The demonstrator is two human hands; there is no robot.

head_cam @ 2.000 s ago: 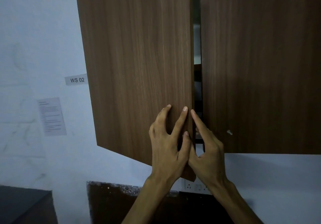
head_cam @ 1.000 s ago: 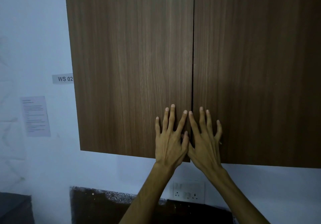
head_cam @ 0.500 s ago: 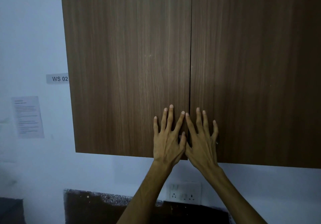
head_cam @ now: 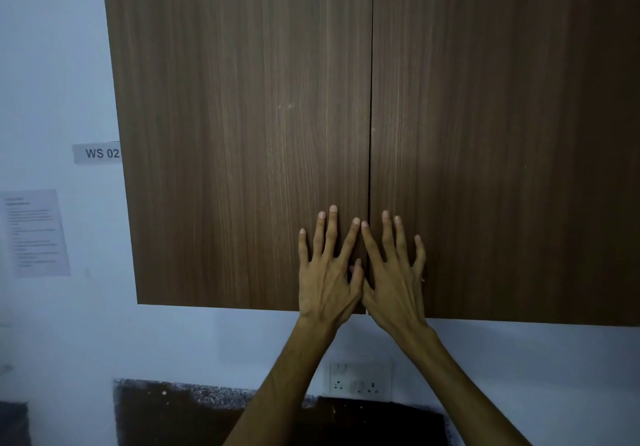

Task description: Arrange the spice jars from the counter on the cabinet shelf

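A brown wooden wall cabinet fills most of the view, with its left door point(head_cam: 242, 134) and right door point(head_cam: 502, 134) both shut and meeting at a thin central seam. My left hand point(head_cam: 327, 272) lies flat with fingers spread on the lower corner of the left door. My right hand point(head_cam: 394, 272) lies flat the same way on the lower corner of the right door, thumbs nearly touching at the seam. Neither hand holds anything. The shelf and the spice jars are hidden from view.
A white wall surrounds the cabinet, with a "WS 02" label point(head_cam: 98, 153) and a printed sheet point(head_cam: 36, 232) to the left. Below the cabinet sit a white socket plate point(head_cam: 358, 378) and a dark backsplash point(head_cam: 207, 411).
Two seconds ago the left door stood ajar with both hands at its edge. The doors have since been pushed shut, and both palms now rest flat on them.
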